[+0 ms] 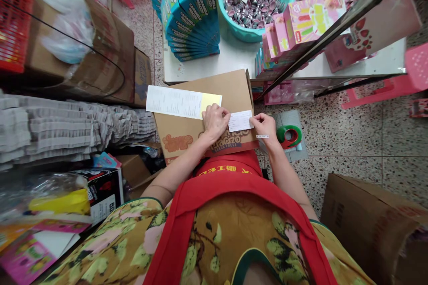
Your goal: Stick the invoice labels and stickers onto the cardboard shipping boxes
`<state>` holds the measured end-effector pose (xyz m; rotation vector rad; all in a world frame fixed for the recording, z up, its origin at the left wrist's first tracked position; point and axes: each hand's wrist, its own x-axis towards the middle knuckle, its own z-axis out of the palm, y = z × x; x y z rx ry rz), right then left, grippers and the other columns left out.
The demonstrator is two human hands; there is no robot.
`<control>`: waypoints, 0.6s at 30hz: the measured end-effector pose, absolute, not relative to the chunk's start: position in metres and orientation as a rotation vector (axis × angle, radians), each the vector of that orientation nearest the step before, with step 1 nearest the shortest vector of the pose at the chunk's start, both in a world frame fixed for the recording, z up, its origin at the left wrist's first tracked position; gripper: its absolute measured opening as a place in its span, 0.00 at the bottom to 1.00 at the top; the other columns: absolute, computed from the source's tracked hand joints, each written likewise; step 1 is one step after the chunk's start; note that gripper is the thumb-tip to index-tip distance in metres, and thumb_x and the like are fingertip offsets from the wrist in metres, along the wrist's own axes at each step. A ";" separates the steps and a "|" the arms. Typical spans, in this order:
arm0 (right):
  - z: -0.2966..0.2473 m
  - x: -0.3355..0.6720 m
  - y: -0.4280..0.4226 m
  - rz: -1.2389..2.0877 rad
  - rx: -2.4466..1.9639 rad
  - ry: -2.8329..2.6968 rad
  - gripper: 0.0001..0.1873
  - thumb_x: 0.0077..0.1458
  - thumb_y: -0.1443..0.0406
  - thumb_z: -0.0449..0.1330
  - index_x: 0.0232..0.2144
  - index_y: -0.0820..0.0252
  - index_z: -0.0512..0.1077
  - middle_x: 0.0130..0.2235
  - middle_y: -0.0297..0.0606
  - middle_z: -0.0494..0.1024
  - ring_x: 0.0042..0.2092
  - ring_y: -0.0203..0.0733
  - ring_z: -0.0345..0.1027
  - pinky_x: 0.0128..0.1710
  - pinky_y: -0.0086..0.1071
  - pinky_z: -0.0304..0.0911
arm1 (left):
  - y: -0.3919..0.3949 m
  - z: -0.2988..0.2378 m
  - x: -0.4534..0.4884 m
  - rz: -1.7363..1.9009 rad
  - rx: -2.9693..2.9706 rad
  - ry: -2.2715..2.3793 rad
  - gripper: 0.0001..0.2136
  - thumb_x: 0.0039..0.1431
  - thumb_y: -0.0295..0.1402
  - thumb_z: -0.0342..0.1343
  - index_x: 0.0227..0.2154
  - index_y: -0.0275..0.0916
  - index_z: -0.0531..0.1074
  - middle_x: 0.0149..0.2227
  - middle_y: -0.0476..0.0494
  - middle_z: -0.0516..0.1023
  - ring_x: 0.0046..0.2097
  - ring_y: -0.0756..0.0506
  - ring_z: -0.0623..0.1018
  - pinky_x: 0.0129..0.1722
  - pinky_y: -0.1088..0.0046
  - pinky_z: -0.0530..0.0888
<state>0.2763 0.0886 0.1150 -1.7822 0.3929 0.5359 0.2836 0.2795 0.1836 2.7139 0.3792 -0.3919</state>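
Note:
A brown carton (230,82) with printed lettering rests across my lap, against the table edge. My left hand (216,121) is closed, its thumb and finger pinching the left end of a small white printed label (240,121) above the carton's lettering. The label's right end is pinched by my right hand (265,125). A tiny white strip with digits (262,136) shows on that hand. On the carton beside my left hand lies a long label sheet (175,101), its right end bare yellow backing; my left fingers overlap that end.
The white table (234,60) holds fanned blue boxes (192,13), a teal basin (236,31) of small shiny pieces and pink boxes (314,18). A green-and-red tape roll (289,136) sits at right. Stacked paper bundles (67,129) and cartons stand left; another carton (371,222) is lower right.

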 end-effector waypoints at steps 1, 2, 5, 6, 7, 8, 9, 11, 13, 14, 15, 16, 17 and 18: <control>0.115 0.277 0.090 0.536 -1.802 0.393 0.09 0.46 0.59 0.62 0.23 0.60 0.75 0.23 0.32 0.74 0.27 0.38 0.64 0.32 0.32 0.57 | 0.279 0.183 0.284 -0.395 2.711 0.384 0.07 0.58 0.32 0.57 0.26 0.39 0.75 0.37 0.39 0.72 0.47 0.36 0.67 0.51 0.52 0.61; 0.116 0.277 0.091 0.537 -1.829 0.397 0.09 0.46 0.60 0.62 0.23 0.60 0.74 0.23 0.33 0.74 0.28 0.39 0.64 0.32 0.33 0.57 | 0.278 0.181 0.284 -0.400 2.709 0.388 0.07 0.58 0.32 0.57 0.25 0.39 0.74 0.37 0.39 0.72 0.47 0.36 0.67 0.51 0.51 0.61; 0.116 0.277 0.091 0.556 -1.946 0.426 0.07 0.47 0.62 0.63 0.22 0.59 0.74 0.24 0.34 0.74 0.28 0.40 0.65 0.34 0.34 0.58 | 0.278 0.177 0.283 -0.421 2.720 0.382 0.07 0.59 0.32 0.57 0.25 0.39 0.73 0.37 0.38 0.72 0.47 0.36 0.67 0.51 0.51 0.62; 0.115 0.277 0.090 0.559 -1.985 0.445 0.07 0.48 0.62 0.64 0.22 0.58 0.73 0.24 0.34 0.74 0.28 0.41 0.66 0.35 0.35 0.59 | 0.279 0.176 0.282 -0.413 2.733 0.380 0.07 0.59 0.33 0.57 0.26 0.39 0.73 0.38 0.38 0.73 0.47 0.36 0.67 0.51 0.52 0.62; 0.113 0.276 0.088 0.554 -2.017 0.470 0.09 0.47 0.60 0.65 0.22 0.58 0.72 0.25 0.35 0.74 0.29 0.41 0.66 0.36 0.35 0.60 | 0.280 0.175 0.282 -0.399 2.750 0.380 0.06 0.59 0.33 0.57 0.28 0.39 0.73 0.39 0.38 0.73 0.47 0.35 0.68 0.51 0.52 0.63; 0.110 0.275 0.085 0.535 -2.037 0.497 0.11 0.46 0.58 0.67 0.23 0.58 0.72 0.27 0.36 0.75 0.30 0.42 0.66 0.37 0.36 0.61 | 0.282 0.174 0.281 -0.377 2.769 0.384 0.05 0.61 0.33 0.56 0.31 0.39 0.73 0.40 0.37 0.74 0.48 0.35 0.68 0.52 0.52 0.63; 0.106 0.274 0.083 0.502 -2.037 0.516 0.14 0.44 0.56 0.69 0.25 0.58 0.72 0.29 0.37 0.76 0.31 0.42 0.67 0.38 0.37 0.63 | 0.283 0.173 0.280 -0.350 2.785 0.387 0.06 0.63 0.33 0.54 0.34 0.39 0.74 0.42 0.36 0.75 0.49 0.34 0.69 0.52 0.51 0.63; 0.096 0.272 0.082 0.416 -1.961 0.504 0.22 0.42 0.52 0.70 0.34 0.60 0.74 0.38 0.42 0.78 0.35 0.43 0.69 0.41 0.38 0.66 | 0.280 0.170 0.277 -0.296 2.790 0.341 0.11 0.66 0.32 0.48 0.43 0.38 0.75 0.48 0.33 0.75 0.54 0.33 0.69 0.56 0.50 0.62; 0.083 0.271 0.086 0.363 -1.817 0.423 0.31 0.45 0.48 0.67 0.47 0.61 0.74 0.50 0.47 0.76 0.42 0.44 0.72 0.46 0.40 0.68 | 0.271 0.165 0.272 -0.304 2.757 0.125 0.17 0.69 0.34 0.46 0.54 0.37 0.71 0.59 0.31 0.71 0.62 0.33 0.65 0.62 0.49 0.58; 0.077 0.271 0.090 0.364 -1.745 0.374 0.35 0.49 0.47 0.64 0.54 0.60 0.71 0.55 0.49 0.74 0.48 0.45 0.72 0.50 0.41 0.68 | 0.265 0.162 0.268 -0.342 2.732 -0.040 0.20 0.69 0.37 0.47 0.60 0.37 0.67 0.64 0.31 0.66 0.66 0.33 0.62 0.66 0.48 0.54; 0.071 0.271 0.095 0.382 -1.687 0.332 0.38 0.52 0.45 0.61 0.58 0.60 0.69 0.59 0.50 0.72 0.53 0.46 0.71 0.55 0.42 0.66 | 0.261 0.159 0.264 -0.402 2.705 -0.213 0.25 0.68 0.42 0.49 0.64 0.36 0.62 0.67 0.30 0.61 0.69 0.33 0.58 0.68 0.46 0.49; 0.066 0.271 0.100 0.409 -1.647 0.296 0.40 0.54 0.44 0.58 0.61 0.61 0.66 0.62 0.51 0.70 0.58 0.47 0.68 0.58 0.43 0.64 | 0.258 0.156 0.259 -0.476 2.685 -0.370 0.31 0.67 0.46 0.51 0.67 0.35 0.57 0.70 0.30 0.57 0.71 0.32 0.54 0.69 0.44 0.43; 0.062 0.272 0.104 0.440 -1.622 0.273 0.41 0.57 0.42 0.55 0.63 0.62 0.65 0.64 0.51 0.68 0.61 0.47 0.66 0.61 0.43 0.62 | 0.259 0.155 0.254 -0.546 2.680 -0.488 0.36 0.65 0.50 0.52 0.69 0.34 0.54 0.71 0.29 0.53 0.72 0.31 0.51 0.69 0.41 0.37; 0.059 0.272 0.108 0.467 -1.611 0.262 0.43 0.58 0.41 0.53 0.65 0.63 0.63 0.65 0.51 0.67 0.63 0.48 0.64 0.63 0.43 0.61 | 0.264 0.155 0.249 -0.600 2.693 -0.565 0.40 0.64 0.54 0.52 0.70 0.33 0.51 0.72 0.28 0.51 0.73 0.30 0.50 0.68 0.39 0.33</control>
